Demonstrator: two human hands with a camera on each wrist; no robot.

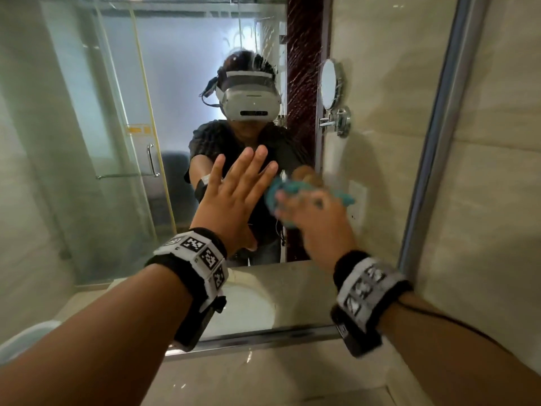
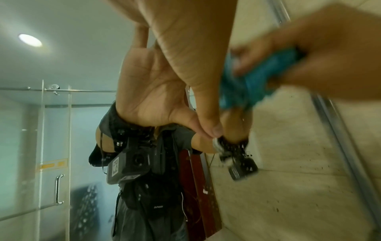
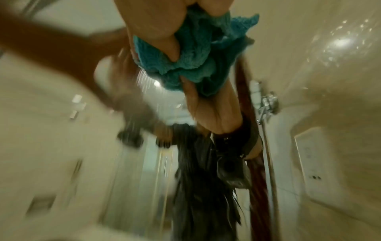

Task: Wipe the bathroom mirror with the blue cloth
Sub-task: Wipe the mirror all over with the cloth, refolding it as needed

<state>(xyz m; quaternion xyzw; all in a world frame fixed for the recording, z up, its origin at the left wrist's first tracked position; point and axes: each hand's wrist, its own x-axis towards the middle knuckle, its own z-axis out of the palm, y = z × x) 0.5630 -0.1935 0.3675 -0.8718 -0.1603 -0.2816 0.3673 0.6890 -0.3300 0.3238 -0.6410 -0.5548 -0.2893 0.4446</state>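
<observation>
The large bathroom mirror (image 1: pixel 123 118) fills the wall ahead, framed in chrome, with water streaks near its top. My left hand (image 1: pixel 234 197) lies flat against the glass with fingers straight and spread. Just to its right, my right hand (image 1: pixel 310 212) grips the bunched blue cloth (image 1: pixel 275 194) and holds it against the mirror; the hand is motion-blurred. The left wrist view shows my left hand (image 2: pixel 185 48) meeting its reflection, with the blue cloth (image 2: pixel 247 84) beside it. In the right wrist view the blue cloth (image 3: pixel 195 53) is bunched under my fingers (image 3: pixel 164 37).
The chrome bottom rail of the mirror (image 1: pixel 263 338) runs above the beige stone counter (image 1: pixel 263 382). Beige wall tiles (image 1: pixel 497 200) stand beyond the mirror's right frame. Reflected in the glass are a glass shower door (image 1: pixel 117 171), a round wall-mounted shaving mirror (image 1: pixel 330 83) and a person wearing a headset.
</observation>
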